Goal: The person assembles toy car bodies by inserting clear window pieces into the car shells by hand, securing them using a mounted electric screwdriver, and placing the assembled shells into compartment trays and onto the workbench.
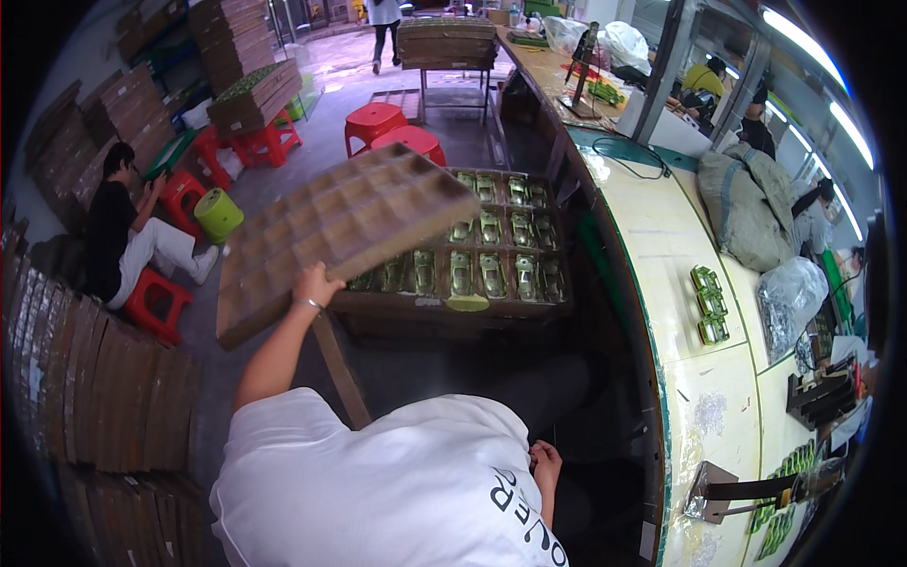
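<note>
My left hand [316,286] is closed on the near edge of a brown cardboard compartment tray [350,213], which is tilted and slightly blurred. Only bare brown dividers show in its compartments. Partly beneath it lies another compartment tray [510,304] filled with green, clear-looking toy car bodies [491,274]; the raised tray covers its left part. By my right side, low near the white shirt, my right hand [545,463] has its fingers curled together. Whatever it may hold is too small to make out.
A long workbench [652,274] runs along the right, carrying green car parts [709,304], a plastic bag [792,298] and a clamp-like tool [746,489]. Stacked trays [104,378] stand left, near a seated person [132,227]. Red stools [373,123] stand ahead; another person walks far off.
</note>
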A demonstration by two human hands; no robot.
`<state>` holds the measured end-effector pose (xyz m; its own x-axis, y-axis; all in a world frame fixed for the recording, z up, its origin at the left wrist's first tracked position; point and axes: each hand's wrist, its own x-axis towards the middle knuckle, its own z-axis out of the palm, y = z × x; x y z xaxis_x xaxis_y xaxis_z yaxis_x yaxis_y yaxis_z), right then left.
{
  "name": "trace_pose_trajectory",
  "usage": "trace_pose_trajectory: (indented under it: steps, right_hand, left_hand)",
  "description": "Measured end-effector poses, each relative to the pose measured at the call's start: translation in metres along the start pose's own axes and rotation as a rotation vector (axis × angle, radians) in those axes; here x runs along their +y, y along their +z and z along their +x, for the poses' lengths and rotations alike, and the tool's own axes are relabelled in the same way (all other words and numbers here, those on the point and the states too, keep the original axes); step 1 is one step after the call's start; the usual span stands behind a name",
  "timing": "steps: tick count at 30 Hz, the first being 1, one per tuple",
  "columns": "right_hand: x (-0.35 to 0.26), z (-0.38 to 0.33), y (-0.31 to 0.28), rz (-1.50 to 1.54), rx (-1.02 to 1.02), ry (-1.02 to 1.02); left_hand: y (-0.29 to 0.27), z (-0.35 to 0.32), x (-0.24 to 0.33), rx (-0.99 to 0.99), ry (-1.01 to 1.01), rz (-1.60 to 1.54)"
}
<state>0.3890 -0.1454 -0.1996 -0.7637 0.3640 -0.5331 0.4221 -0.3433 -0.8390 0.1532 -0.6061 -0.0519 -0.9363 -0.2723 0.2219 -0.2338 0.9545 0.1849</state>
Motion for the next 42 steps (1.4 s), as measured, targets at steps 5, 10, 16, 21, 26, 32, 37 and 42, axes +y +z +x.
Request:
trace_pose_trajectory:
  steps: [5,10,16,21,26,32,37,42]
  right_hand:
    - [0.005,0.004,-0.002,-0.025,-0.016,0.008]
    - [0.010,0.005,-0.009,-0.211,-0.008,-0.035]
    - [-0.001,0.001,-0.004,-0.539,-0.016,-0.091]
    - [-0.002,0.005,0.002,-0.546,-0.015,0.016]
    - [0.006,0.010,-0.006,-0.641,-0.023,0.005]
    - [0.010,0.013,-0.012,-0.670,-0.035,0.014]
    - [0.019,0.012,-0.022,-0.654,0.017,0.030]
    - [0.019,0.011,-0.016,-0.626,0.030,0.038]
  left_hand:
    - [-0.044,0.012,-0.047,0.183,-0.405,-0.124]
    - [-0.013,-0.007,-0.160,0.296,-0.919,-0.450]
    - [0.030,-0.057,-0.186,0.641,-1.406,-0.884]
    - [0.034,-0.069,-0.203,0.695,-1.567,-0.839]
    - [0.061,-0.074,-0.231,0.708,-1.570,-0.943]
    - [0.121,-0.086,-0.220,0.344,-1.405,-0.649]
    - [0.197,-0.105,-0.175,-0.155,-1.300,-0.862]
    - [0.237,-0.151,-0.144,-0.231,-1.110,-0.635]
